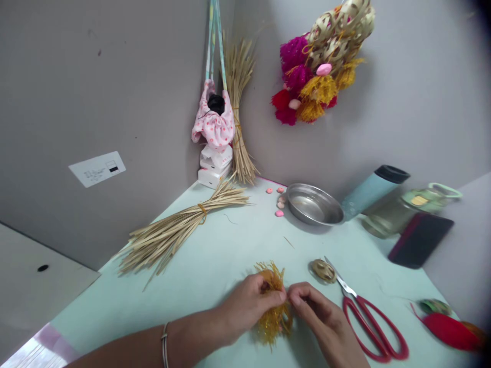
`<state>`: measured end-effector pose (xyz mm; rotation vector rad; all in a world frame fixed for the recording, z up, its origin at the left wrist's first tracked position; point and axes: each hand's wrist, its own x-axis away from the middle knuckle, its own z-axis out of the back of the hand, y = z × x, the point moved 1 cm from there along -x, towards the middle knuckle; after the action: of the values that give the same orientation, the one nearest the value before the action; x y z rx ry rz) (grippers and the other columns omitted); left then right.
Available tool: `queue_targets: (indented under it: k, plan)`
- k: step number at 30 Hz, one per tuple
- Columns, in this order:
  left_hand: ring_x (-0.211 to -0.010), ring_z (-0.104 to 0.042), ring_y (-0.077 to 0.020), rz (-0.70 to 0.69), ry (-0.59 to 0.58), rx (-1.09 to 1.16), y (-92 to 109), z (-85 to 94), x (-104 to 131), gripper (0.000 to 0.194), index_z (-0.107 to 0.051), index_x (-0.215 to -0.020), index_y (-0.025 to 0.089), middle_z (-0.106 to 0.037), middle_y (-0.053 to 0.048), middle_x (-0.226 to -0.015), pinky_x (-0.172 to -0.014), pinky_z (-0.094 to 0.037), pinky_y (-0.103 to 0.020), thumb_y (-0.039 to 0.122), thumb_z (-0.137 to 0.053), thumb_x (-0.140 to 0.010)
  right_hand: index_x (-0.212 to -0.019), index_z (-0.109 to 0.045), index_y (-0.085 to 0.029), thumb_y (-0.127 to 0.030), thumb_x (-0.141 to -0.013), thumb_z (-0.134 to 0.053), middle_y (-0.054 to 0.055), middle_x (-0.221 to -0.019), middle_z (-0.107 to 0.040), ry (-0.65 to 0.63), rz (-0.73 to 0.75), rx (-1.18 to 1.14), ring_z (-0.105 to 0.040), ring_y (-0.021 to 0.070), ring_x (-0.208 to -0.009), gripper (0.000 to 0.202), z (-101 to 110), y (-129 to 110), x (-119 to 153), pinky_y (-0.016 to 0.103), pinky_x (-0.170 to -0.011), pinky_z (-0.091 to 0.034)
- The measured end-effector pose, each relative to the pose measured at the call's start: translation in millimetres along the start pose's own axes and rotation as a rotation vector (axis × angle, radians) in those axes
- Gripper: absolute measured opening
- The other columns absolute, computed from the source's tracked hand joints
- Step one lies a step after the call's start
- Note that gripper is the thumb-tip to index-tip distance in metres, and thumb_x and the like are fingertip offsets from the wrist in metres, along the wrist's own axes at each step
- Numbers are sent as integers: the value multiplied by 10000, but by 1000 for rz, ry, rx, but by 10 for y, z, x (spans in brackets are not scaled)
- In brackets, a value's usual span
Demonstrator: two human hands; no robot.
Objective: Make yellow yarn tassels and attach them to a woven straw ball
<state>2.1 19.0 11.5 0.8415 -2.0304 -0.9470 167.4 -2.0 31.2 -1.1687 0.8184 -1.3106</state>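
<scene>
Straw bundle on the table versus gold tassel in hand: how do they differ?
The straw bundle lies on the table; the gold tassel sits in the left hand's grip. The bundle is long, with straight pale strips; the tassel is short, with glittery fringe. Both have loose ends.

I can't read a single word from where I stand. Well to the left of the round, shallow stainless-steel bowl (315, 204), a white rectangular sticker (97, 169) on the grey wall panel (161, 102) carries small rows of print and a black-and-white block (too blurred to spell out). Left of and behind that bowl, the upper of two stacked white boxes (210, 178) bears faint reddish print. Just right of it, the pale-blue cylindrical tumbler (368, 191) shows tiny pale marks, equally illegible.
</scene>
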Motion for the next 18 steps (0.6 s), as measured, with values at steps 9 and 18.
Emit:
queue_targets:
  k: [9,18]
  plan:
    - [-614,-553,-121,14,26,9,-7,-16,-7,296,-564,-850,142,-561,-2,-753,-608,-498,-301,348,-684,-675,-761,-611,-206,-429,-844,-622,7,-790,-555,-10,-8,-35,-543,174,-747,238,-20,-4,-18,240,-667,-461]
    - [-603,-538,-107,54,31,54,44,-15,5,217,-558,-801,146,-551,8,-702,-562,-458,-242,280,-646,-654,-738,-583,-199,-377,-837,-631,4,-764,-563,-7,21,-21,-552,176,-733,209,-89,-21,21,258,-675,-452]
